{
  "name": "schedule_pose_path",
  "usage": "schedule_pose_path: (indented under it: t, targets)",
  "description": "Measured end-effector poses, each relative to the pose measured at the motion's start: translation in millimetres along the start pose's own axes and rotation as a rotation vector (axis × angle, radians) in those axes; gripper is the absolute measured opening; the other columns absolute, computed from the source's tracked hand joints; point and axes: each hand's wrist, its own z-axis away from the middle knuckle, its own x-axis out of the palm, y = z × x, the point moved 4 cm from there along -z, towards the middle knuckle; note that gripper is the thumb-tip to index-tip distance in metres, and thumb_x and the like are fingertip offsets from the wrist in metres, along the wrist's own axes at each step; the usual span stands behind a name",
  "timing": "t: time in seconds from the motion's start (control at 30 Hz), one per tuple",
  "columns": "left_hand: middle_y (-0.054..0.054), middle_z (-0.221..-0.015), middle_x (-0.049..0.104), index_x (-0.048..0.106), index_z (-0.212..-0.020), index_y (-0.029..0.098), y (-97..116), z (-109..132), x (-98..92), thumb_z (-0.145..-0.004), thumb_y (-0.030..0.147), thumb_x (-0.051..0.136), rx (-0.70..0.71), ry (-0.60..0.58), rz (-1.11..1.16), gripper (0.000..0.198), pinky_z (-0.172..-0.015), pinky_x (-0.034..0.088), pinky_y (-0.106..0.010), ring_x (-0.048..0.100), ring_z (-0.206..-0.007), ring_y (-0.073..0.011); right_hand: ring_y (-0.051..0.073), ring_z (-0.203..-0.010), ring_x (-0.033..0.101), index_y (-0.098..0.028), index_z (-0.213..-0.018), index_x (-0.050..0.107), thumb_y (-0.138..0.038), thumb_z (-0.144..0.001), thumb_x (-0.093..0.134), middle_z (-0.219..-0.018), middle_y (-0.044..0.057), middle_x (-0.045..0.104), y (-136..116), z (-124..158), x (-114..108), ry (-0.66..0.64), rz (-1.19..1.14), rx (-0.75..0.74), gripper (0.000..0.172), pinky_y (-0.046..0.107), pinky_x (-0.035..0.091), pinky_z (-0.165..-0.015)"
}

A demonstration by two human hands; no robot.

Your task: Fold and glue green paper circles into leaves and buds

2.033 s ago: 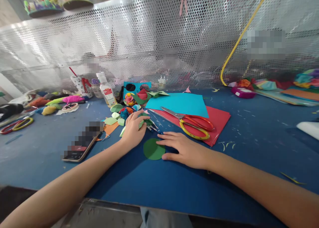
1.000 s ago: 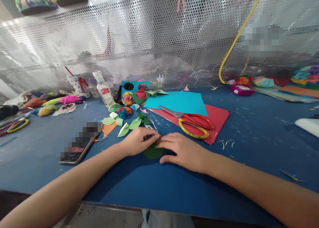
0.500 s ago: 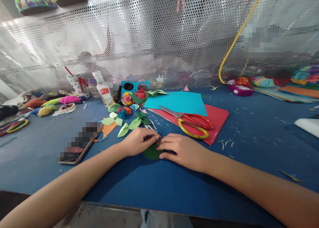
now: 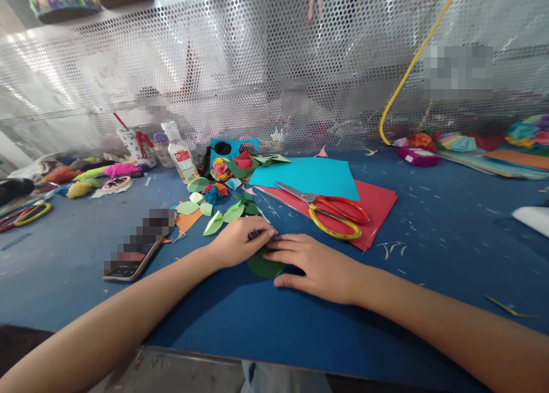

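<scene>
A dark green round paper piece (image 4: 265, 265) lies on the blue table in front of me. Over its upper left edge, my left hand (image 4: 240, 241) is closed in a pinch; whatever sits between thumb and fingertips is too small and hidden to name. My right hand (image 4: 315, 267) rests flat from the other side, fingers stretched out and apart, their tips touching the green paper. Just beyond my hands are light green paper leaves (image 4: 231, 213). Red-and-yellow-handled scissors (image 4: 334, 214) lie on blue paper (image 4: 309, 177) and red paper (image 4: 377, 210).
A phone (image 4: 141, 247) lies left of my left hand, by an orange paper scrap (image 4: 189, 221). Farther back stand a glue bottle (image 4: 182, 155) and a patterned cup (image 4: 131, 147). A purple case (image 4: 419, 156) is at the back right, before a perforated metal screen (image 4: 240, 61).
My right hand's fingers have spread and slid slightly down over the green paper, showing more of it. My left hand keeps its pinch in nearly the same place.
</scene>
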Motion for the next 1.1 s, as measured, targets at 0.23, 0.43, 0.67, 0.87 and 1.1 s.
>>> schedule_pose_path:
  t: [0.23,0.43,0.67,0.87,1.1]
  targets:
    - [-0.007,-0.084,0.064,0.063,-0.083,0.016,2,0,-0.3,-0.085,0.029,0.041,0.006,0.016,0.002,0.026,-0.067,0.045,-0.025,0.058,-0.076,-0.0161,0.021,-0.106,0.052,-0.021,-0.113,0.057,-0.043,-0.079,0.055,-0.112,0.005,0.062,1,-3,-1,0.054,0.007,-0.006,0.041,0.036,0.036,-0.093]
    - [-0.007,-0.086,0.065,0.063,-0.085,0.016,1,1,-1.2,-0.085,0.029,0.040,0.010,0.029,-0.004,0.026,-0.065,0.045,-0.025,0.058,-0.076,-0.0157,0.019,-0.095,0.057,-0.021,-0.103,0.062,-0.027,-0.084,0.051,-0.100,0.002,0.066,-3,-1,-7,0.141,0.049,-0.033,0.023,0.034,0.040,-0.087]
    - [-0.007,-0.096,0.064,0.061,-0.100,0.017,2,4,-3.3,-0.086,0.035,0.041,-0.012,0.027,0.188,0.030,-0.071,0.046,-0.027,0.059,-0.086,-0.0185,0.018,-0.095,0.057,-0.023,-0.101,0.062,-0.022,-0.082,0.052,-0.102,0.003,0.065,10,2,-20,0.382,-0.103,0.111,0.022,0.032,0.044,-0.085]
    - [-0.006,-0.098,0.063,0.057,-0.107,0.018,-5,5,-0.8,-0.078,0.036,0.055,-0.057,0.082,0.197,0.034,-0.068,0.046,-0.025,0.058,-0.080,-0.0162,0.017,-0.085,0.061,-0.021,-0.096,0.061,-0.023,-0.082,0.050,-0.093,0.002,0.066,14,0,-24,0.463,-0.327,0.204,0.018,0.027,0.050,-0.073]
    - [-0.004,-0.087,0.064,0.060,-0.098,0.016,-1,5,0.3,-0.073,0.034,0.062,-0.034,0.080,0.301,0.030,-0.067,0.046,-0.023,0.058,-0.076,-0.0144,0.015,-0.079,0.062,-0.020,-0.090,0.058,-0.024,-0.080,0.054,-0.086,0.001,0.065,17,-2,-18,0.429,-0.482,0.202,0.012,0.026,0.049,-0.071]
